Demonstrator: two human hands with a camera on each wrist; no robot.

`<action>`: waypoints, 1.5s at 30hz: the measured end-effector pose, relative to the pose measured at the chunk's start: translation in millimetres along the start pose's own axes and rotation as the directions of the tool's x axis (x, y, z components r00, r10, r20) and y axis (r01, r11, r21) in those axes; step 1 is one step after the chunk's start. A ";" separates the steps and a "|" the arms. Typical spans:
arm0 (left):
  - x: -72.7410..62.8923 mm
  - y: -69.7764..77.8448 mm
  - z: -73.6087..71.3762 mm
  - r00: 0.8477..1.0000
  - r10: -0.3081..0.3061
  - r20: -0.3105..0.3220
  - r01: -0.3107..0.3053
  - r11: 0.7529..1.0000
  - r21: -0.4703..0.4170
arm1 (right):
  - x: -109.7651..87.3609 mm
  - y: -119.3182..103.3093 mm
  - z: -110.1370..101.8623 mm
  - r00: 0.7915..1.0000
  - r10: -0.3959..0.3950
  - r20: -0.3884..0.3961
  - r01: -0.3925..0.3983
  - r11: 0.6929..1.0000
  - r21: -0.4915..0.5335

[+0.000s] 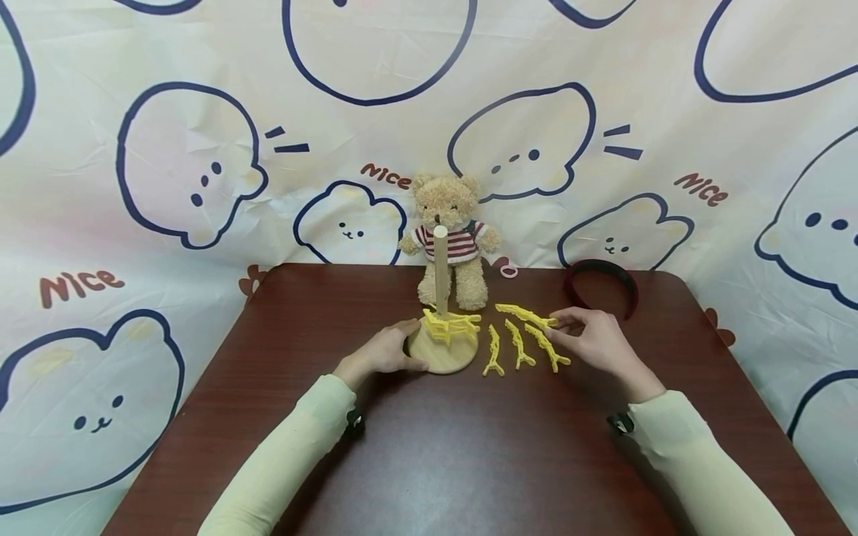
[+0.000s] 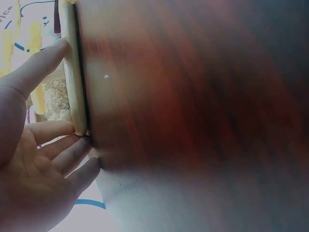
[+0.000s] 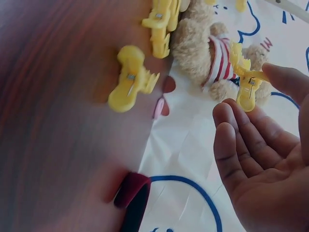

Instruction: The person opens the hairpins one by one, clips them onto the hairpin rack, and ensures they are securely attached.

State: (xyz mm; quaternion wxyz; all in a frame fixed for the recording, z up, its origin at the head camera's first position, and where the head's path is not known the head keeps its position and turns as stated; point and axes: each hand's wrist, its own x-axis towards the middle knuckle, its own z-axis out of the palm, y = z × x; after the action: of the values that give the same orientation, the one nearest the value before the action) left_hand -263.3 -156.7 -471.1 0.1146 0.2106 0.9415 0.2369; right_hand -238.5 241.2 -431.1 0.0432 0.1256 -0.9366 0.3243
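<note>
A round wooden stand (image 1: 444, 359) with an upright post (image 1: 440, 268) is on the table. Several yellow clips (image 1: 450, 326) lie around the foot of the post. My left hand (image 1: 387, 348) holds the left side of its base, thumb and fingertips at the rim (image 2: 73, 77). To the right, my right hand (image 1: 596, 336) pinches a long yellow spring clip (image 3: 247, 92) by its handles, between thumb and fingers. It is raised off the table in the right wrist view. Other yellow clips (image 1: 494, 350) lie in a row between the stand and this hand.
A teddy bear (image 1: 456, 246) in a striped shirt sits behind the stand. At the table's back edge are a small pink ring (image 1: 509, 272) and a dark red headband (image 1: 603, 269). A printed cloth (image 1: 375, 141) hangs behind the brown table (image 1: 456, 447).
</note>
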 end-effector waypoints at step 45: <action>1.7 -4.0 0.9 1.000 0.002 0.009 -0.002 1.000 0.009 | 36.4 -73.3 41.8 0.973 -0.231 0.013 0.231 0.973 0.008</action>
State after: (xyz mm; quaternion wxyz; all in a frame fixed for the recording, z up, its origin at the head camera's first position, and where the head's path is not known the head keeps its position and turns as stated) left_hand -265.9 -158.7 -474.1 0.1179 0.2132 0.9418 0.2318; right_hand -254.3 152.2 -414.2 0.0739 0.2361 -0.9148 0.3192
